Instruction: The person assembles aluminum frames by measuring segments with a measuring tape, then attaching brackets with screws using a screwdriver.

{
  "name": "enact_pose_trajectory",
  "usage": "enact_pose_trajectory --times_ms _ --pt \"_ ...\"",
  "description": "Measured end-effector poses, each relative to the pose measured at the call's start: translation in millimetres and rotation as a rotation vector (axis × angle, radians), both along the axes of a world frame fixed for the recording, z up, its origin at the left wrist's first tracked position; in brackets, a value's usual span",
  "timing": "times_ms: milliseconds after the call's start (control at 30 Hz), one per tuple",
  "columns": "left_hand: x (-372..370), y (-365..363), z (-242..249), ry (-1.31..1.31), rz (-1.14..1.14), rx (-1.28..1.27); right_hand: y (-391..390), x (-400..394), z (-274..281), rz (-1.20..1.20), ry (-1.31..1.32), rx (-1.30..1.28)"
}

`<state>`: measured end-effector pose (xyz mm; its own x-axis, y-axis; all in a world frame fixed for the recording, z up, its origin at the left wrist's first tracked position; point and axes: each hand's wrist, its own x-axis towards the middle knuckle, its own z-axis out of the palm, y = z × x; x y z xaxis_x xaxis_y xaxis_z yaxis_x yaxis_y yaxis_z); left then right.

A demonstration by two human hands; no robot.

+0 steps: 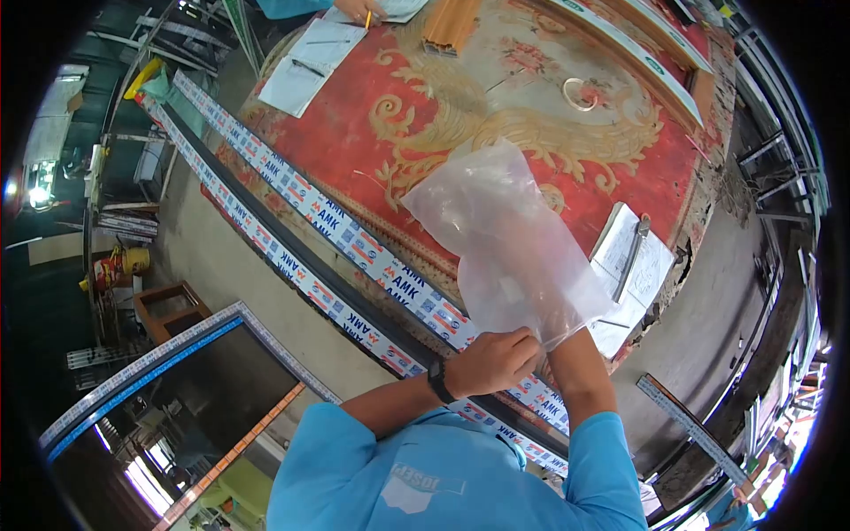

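Note:
A clear, cloudy plastic bag (447,199) is stretched out over the near part of the carpet-covered table. My left hand (498,361), with a dark watch on its wrist, has its fingers closed on the bag's open edge. My right forearm (580,372) goes into the bag through that edge. Inside, my right hand shows only as a blurred shape through the plastic, so its fingers cannot be made out. Two long profiles with printed AMK film (341,234) run diagonally along the table's near left side, close to my left hand.
The table has a red patterned carpet (328,168). On it lie an open notebook (314,66) with pens, papers with a metal tool (633,257), a tape ring (580,95), a brown profile piece (452,26) and framed profiles (633,57). Another person's hand (361,9) holds a pencil. A film-edged frame (177,398) stands lower left.

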<state>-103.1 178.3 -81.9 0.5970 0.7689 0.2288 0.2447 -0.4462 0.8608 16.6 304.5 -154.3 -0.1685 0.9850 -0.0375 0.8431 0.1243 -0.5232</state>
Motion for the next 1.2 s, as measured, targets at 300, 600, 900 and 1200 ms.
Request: enact_pose_trajectory --times_ms 300,600,900,1200 --pt "-6.8 -5.0 -13.4 -0.071 -0.040 -0.109 -20.3 -3.3 -25.9 0.023 -0.058 0.022" --pt "-10.9 0.8 -11.3 -0.092 -0.041 -0.125 -54.4 13.5 -20.0 -0.018 -0.029 0.000" --pt "-4.9 9.2 -1.6 -0.127 0.036 -0.003 -62.9 32.9 -16.5 -0.051 -0.047 0.001" --pt "7.2 19.2 10.9 -0.140 0.089 0.049 -65.1 42.2 -12.5 -0.040 -0.055 -0.002"
